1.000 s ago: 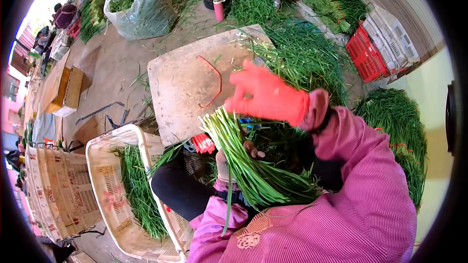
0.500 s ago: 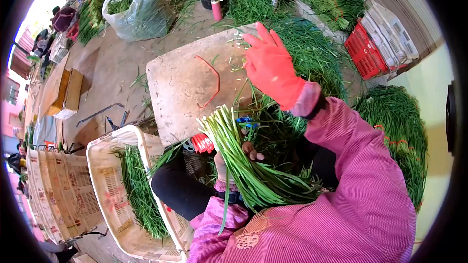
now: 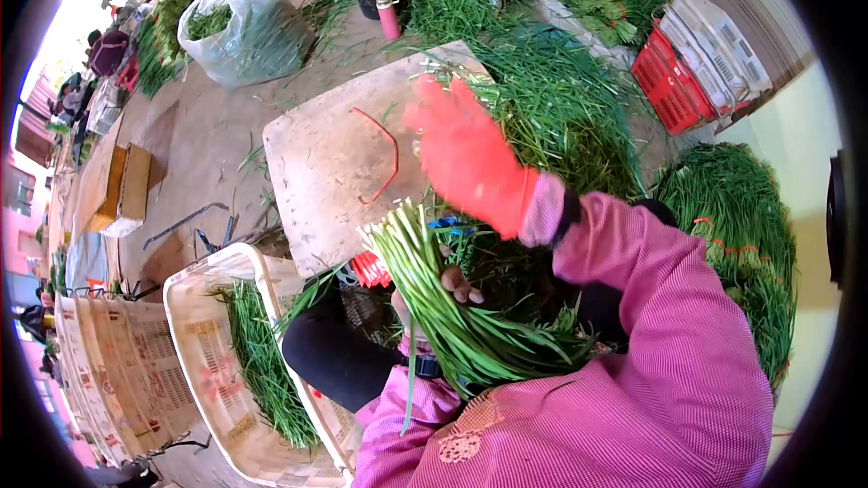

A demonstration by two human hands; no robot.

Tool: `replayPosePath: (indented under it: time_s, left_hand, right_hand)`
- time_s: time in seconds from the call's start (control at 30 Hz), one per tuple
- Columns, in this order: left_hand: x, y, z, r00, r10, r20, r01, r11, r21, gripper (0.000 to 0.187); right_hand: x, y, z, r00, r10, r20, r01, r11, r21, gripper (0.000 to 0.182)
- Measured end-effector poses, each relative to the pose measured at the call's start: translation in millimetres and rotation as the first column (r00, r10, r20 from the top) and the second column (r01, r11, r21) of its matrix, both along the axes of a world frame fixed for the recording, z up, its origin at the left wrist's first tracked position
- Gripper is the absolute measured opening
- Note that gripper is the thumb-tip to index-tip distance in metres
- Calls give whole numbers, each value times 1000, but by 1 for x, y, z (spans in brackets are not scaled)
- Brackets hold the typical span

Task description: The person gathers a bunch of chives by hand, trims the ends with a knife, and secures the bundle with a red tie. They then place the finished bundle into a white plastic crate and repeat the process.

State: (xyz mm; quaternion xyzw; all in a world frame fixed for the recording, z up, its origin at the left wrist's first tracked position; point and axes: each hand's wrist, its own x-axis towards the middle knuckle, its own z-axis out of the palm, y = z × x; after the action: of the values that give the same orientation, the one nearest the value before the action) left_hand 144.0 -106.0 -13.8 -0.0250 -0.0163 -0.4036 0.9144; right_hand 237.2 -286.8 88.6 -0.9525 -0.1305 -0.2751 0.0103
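Note:
My left hand (image 3: 460, 286) is wrapped around a thick bunch of garlic chives (image 3: 434, 298) above my lap, its fingertips showing on the right side of the stems. The pale cut ends point up toward the board, and the leaves hang down toward my jacket. In a red glove, my right hand (image 3: 475, 163) hovers over the right edge of the wooden board (image 3: 316, 154), fingers stretched out and slightly blurred, holding nothing. A red tie (image 3: 395, 149) lies curved on the board. Several red ties (image 3: 369, 268) are bundled by the board's near edge.
A white plastic basket (image 3: 262, 258) holding chives stands at left. Loose chives (image 3: 570, 99) are heaped beyond my right hand, and tied bundles (image 3: 732, 262) lie at right. Farther off are a pink bottle (image 3: 387, 16), a filled plastic bag (image 3: 244, 32) and a red crate (image 3: 667, 81).
My right hand has moved left and down, nearer the chive bunch. My left hand keeps hold of the bunch in nearly the same place. The view has shifted slightly.

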Motion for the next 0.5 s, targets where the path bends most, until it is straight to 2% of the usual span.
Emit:
replayPosePath:
  time_s: [0.03,0.1,0.13,0.2,0.23,0.27,0.3,0.37,0.43,0.47,0.5]
  left_hand:
    - [-1,1,-2,1000,-8,18,9,998,-58,52]
    - [-8,-1,-8,998,34,48,-24,980,-199,61]
    - [-7,-2,-11,996,34,84,-12,968,-250,63]
    - [-6,-5,-15,986,62,152,-7,941,-338,67]
    - [-5,-6,-18,986,46,159,12,938,-347,70]
    - [-4,-5,-21,985,32,167,27,940,-339,72]
    - [-3,-5,-21,984,20,176,39,943,-330,74]
    - [-9,-3,-14,987,15,162,37,950,-310,74]
    - [-10,-2,-15,989,10,147,33,956,-291,74]
    - [-7,-1,-21,985,-4,173,59,947,-315,73]
    - [-6,1,-25,980,-19,198,86,937,-338,71]
  right_hand:
    - [10,-17,5,1000,-7,0,7,1000,2,13]
    - [16,-48,16,960,-273,63,277,957,-83,18]
    - [11,-45,15,960,-275,62,279,957,-82,18]
    - [-5,-34,11,974,-177,-141,197,971,138,26]
    - [-10,-31,11,888,59,-456,119,929,351,29]
    - [-15,-27,11,678,343,-650,119,821,558,33]
    - [-18,-21,-3,548,577,-605,156,640,752,33]
    - [-23,-8,-16,572,567,-593,208,599,773,36]
    - [-23,-5,-16,607,571,-553,235,537,811,23]
    - [-16,-7,-23,892,227,-392,46,816,576,19]
    - [-10,-16,-22,891,227,-393,47,815,578,19]
